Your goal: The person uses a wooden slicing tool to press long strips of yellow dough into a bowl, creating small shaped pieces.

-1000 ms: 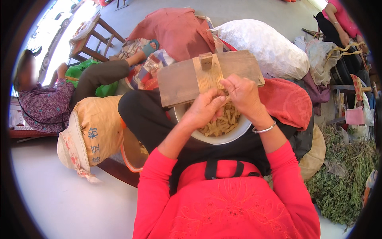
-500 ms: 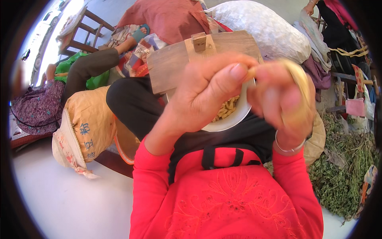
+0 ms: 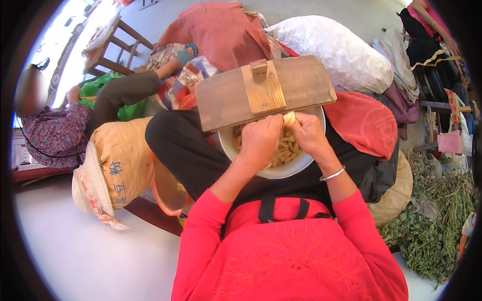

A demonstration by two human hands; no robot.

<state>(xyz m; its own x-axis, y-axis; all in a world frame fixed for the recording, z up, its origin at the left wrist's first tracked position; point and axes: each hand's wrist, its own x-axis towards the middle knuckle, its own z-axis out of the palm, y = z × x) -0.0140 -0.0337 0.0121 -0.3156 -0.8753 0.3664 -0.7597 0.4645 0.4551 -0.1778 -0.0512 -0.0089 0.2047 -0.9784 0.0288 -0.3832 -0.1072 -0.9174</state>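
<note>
**Pale strip pinched between my two hands, right over the bowl**

My left hand (image 3: 262,140) is curled in, thumb and forefinger seemingly nipping one side of a pale yellow strip (image 3: 288,119); my right hand (image 3: 307,131) pinches the other. Folded fingers hide the strip's ends, so I can't tell its full length. Beneath them, the white bowl (image 3: 301,164) sits in my lap, probably to keep its short tan pieces (image 3: 287,148) within reach; my hands cover many of them. Beyond, a wooden board (image 3: 221,103) overlaps the bowl's far rim, perhaps as a ledge; what supports it is hidden. A red cloth (image 3: 362,125) lies over my right side. Farther off are a bulging white sack (image 3: 331,52) and, upper right, a person (image 3: 427,20) cut off by the dark rim.
</note>
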